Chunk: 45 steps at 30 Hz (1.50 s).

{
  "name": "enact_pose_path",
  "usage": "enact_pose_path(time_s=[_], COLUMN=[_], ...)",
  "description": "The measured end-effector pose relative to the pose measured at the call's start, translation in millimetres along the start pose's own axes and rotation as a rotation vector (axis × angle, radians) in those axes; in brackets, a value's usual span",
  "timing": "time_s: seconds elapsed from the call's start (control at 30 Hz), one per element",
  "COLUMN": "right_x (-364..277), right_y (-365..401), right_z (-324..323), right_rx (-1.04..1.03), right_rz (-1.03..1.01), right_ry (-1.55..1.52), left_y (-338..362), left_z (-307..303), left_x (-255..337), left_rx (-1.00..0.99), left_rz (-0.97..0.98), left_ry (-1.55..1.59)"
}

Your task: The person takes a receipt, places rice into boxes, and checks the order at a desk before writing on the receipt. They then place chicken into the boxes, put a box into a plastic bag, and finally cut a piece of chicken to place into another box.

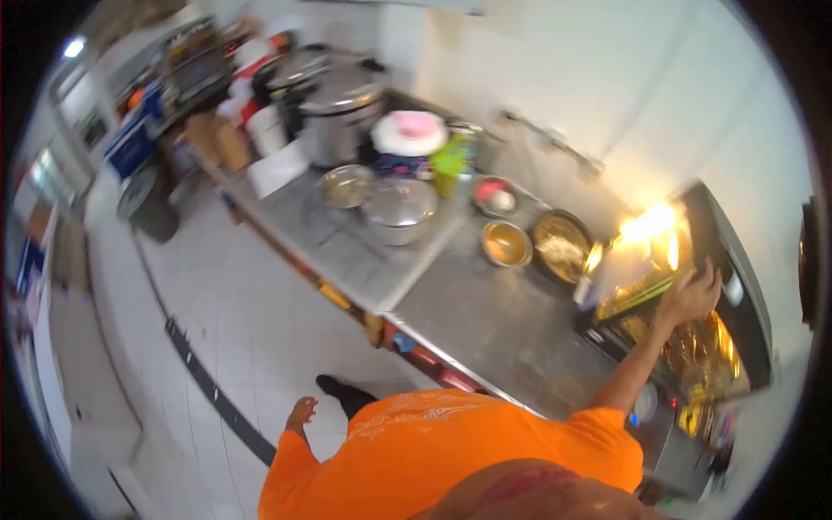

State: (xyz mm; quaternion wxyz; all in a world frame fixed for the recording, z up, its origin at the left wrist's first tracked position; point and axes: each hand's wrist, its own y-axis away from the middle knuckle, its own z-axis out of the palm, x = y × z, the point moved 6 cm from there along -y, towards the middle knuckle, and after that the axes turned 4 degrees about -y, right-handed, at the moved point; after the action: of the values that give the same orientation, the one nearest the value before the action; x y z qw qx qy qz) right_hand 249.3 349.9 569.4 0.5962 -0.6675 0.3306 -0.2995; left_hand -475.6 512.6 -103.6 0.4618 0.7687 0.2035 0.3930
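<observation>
My right hand [691, 296] is raised at the right, at the edge of a dark panel on a brightly lit, oven-like appliance [752, 295]. Its fingers look stretched and apart, with nothing held that I can see; blur hides whether they touch the panel. Shiny, foil-like surfaces glow yellow inside the appliance. My left hand [302, 411] hangs low beside my orange shirt, over the floor, empty with fingers loosely apart. Closest to the appliance on the steel counter [485, 312] are a dark round pan [562, 247] with pale contents and a bowl of yellowish-brown liquid [506, 243].
Further left stand a lidded pot [399, 212], a metal bowl [347, 186], a large cooker [341, 108] and a green item [448, 162]. A smaller bowl [496, 197] holds something red and white. A grey bin [150, 205] stands on the tiled floor [269, 321].
</observation>
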Motion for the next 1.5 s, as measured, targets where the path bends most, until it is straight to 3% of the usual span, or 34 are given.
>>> enact_pose_path(time_s=[0.07,0.13,0.17,0.27,0.33,0.37,0.43,0.47,0.57,0.67,0.7,0.77,0.8,0.83,0.9,0.93,0.97,1.03,1.1,1.17,1.27,1.43,1.5], right_x=[-79,-176,-219,-389,-494,-528,-591,-616,-679,-744,-770,-831,-874,-914,-994,-1035,-1066,-1123,-1163,-1189,-1213,-1241,-1277], right_y=[56,113,149,281,293,297,284,290,285,277,284,290,284,283,258,250,245,226,206,199,201,189,179], right_z=[26,49,56,113,66,64,59,61,79,102,121,134,149,159,154,155,153,143,136,125,134,164,181], right_rx=[-0.072,-0.353,-0.375,-1.370,-2.204,-2.234,-1.906,-1.917,-1.793,-1.860,-1.729,-1.800,-1.872,-1.992,-1.832,-1.834,-1.840,-1.841,-1.831,-1.916,-1.827,-1.753,-1.697], right_rz=[-0.015,0.039,0.035,-0.202,0.011,0.004,0.216,0.227,-0.065,-0.060,-0.081,0.030,0.129,0.104,-0.094,-0.073,-0.053,-0.099,-0.158,-0.035,-0.046,0.344,0.561], right_ry=[-0.245,-0.475,-0.499,-0.915,-1.025,-1.022,-1.423,-1.431,-1.432,-1.253,-1.432,-1.566,-1.699,-1.620,-1.641,-1.724,-1.795,-1.817,-1.839,-1.988,-1.953,-1.840,-1.763], left_y=[-47,-57,-46,-41,-46,-47,-53,-58,-77,-95,-105,-127,-141,-160,-124,-116,-93,-57,-20,-10,-43,-145,-233], left_z=[-31,-56,-70,-105,-128,-140,-164,-179,-230,-285,-313,-361,-390,-420,-492,-531,-566,-634,-695,-751,-827,-916,-949], left_x=[-41,-55,-53,-44,-37,-32,-21,-12,28,79,103,154,194,220,324,369,417,503,584,657,773,938,977], left_rx=[0.023,0.019,0.032,0.042,0.032,0.023,0.021,0.031,0.114,0.217,0.288,0.311,0.333,0.510,0.534,0.700,0.735,0.707,0.848,0.825,0.684,0.704,0.661], left_rz=[0.413,0.295,0.208,0.132,0.121,0.117,0.122,0.127,0.167,0.223,0.268,0.365,0.460,0.555,0.748,0.957,1.034,0.993,1.235,1.373,1.393,1.435,1.176], left_ry=[-0.187,-0.159,-0.180,-0.231,-0.271,-0.287,-0.304,-0.303,-0.258,-0.068,0.085,0.108,0.139,-0.040,0.117,0.030,0.088,0.124,-0.008,-0.172,-0.338,-0.561,-0.499])
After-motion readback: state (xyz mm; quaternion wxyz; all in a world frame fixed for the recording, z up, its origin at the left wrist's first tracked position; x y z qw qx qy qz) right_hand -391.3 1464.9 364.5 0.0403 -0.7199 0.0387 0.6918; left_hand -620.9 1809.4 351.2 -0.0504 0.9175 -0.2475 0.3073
